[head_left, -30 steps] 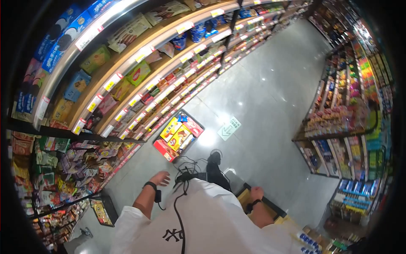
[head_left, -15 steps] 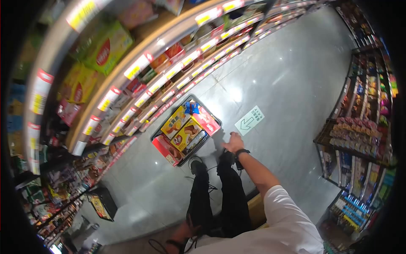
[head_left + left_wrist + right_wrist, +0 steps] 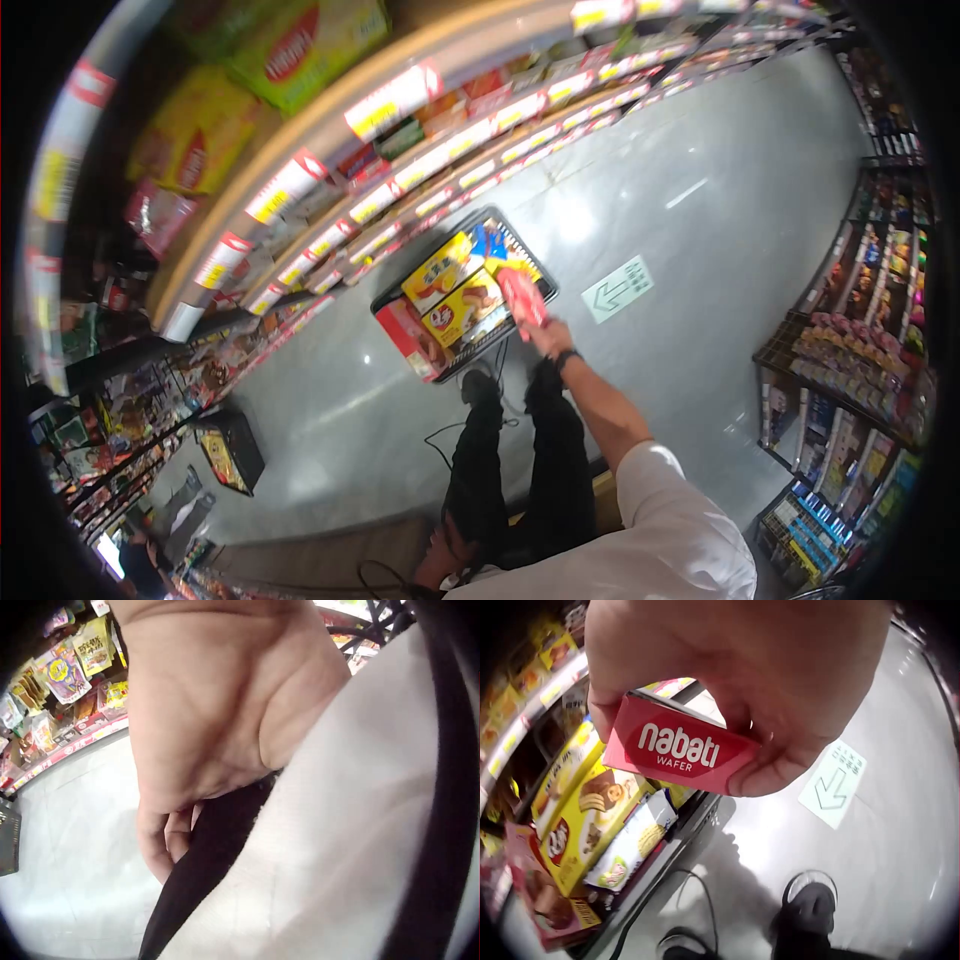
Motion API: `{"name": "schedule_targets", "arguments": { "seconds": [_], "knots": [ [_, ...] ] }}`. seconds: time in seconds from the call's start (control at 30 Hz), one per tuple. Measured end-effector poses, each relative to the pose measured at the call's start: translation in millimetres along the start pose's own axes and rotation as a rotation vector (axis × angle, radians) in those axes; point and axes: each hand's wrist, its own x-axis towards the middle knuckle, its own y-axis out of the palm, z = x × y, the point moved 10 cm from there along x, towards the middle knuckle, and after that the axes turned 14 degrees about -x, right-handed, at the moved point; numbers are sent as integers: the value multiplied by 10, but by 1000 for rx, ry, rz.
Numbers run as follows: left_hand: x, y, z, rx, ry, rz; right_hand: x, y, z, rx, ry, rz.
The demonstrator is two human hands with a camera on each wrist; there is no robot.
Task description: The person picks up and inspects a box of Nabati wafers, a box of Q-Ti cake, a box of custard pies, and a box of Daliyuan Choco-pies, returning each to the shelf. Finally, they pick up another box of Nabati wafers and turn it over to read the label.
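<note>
My right hand grips a red Nabati wafer box at the right side of a black basket on the floor. Seen from the right wrist, thumb and fingers of the hand pinch the box by its two ends. Yellow boxes, a red box and a blue packet lie in the basket. My left hand is low beside my thigh; in the left wrist view the hand rests against dark cloth with fingers loosely bent, holding nothing visible.
Shelves of snacks with price tags curve along the left. A green arrow sign is on the floor right of the basket. A second black basket stands at the lower left, and racks stand at the right. A cable lies near my feet.
My right hand has moved from above my foot to the basket's right side and taken hold of the red wafer box, which is now lifted and turned. The left hand stays low.
</note>
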Motion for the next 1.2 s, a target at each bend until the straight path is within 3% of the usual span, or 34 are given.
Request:
{"name": "schedule_targets", "arguments": {
  "seconds": [0.03, 0.1, 0.17, 0.2, 0.27, 0.3, 0.37, 0.4, 0.43, 0.47, 0.53, 0.63, 0.67, 0.83, 0.9, 0.97, 1.1, 1.2],
  "knots": [
    [53, -9, 5, 37, -21, 50, -313, -65, -115, 37, 37, 100],
    [165, -91, -91, 113, -52, 145, -899, -322, -389, 109, 37, 104],
    [156, -247, -293, 172, -87, 252, -1689, -930, -346, 336, -72, 38],
    [99, -360, -346, 184, -120, 295, -1773, -971, -569, 460, -58, 92],
    [283, -590, -472, 94, 3, 291, -2272, -1640, -549, 470, -121, 175],
    [381, -645, -562, 66, 68, 318, -2567, -2039, -541, 503, -141, 101],
    [501, -956, -822, 178, 97, 147, -3266, -2806, -430, 520, -245, -56],
    [778, -995, -910, 221, 283, 148, -3633, -3149, -336, 531, -294, -134],
    [734, -1156, -1136, 109, 331, 144, -3924, -3380, -269, 544, -340, -159],
    [1006, -1174, -1248, 188, 449, 121, -4126, -3528, -308, 530, -346, -170],
    [659, -1411, -1950, 299, 465, 36, -4481, -3713, -483, 505, -346, -182],
    [445, -1475, -2702, -15, 615, 59, -5016, -3795, -726, 702, -359, -101],
    [335, -1452, -2887, 22, 659, 62, -5169, -3794, -793, 695, -394, -107],
    [-1011, -1081, -4125, -24, 818, 161, -5867, -3908, -894, 634, -525, -127],
    [-1466, -901, -4491, 44, 903, 144, -5864, -3885, -1107, 574, -475, -86],
    [-1664, -646, -4697, 54, 1001, 113, -5881, -3846, -1324, 496, -442, -53],
    [-1961, 59, -5035, -15, 975, 266, -6031, -4064, -1686, 354, -441, -12],
    [-2089, 831, -5315, 101, 1268, 378, -6154, -4319, -2114, 311, -496, -45]
  ]
}}
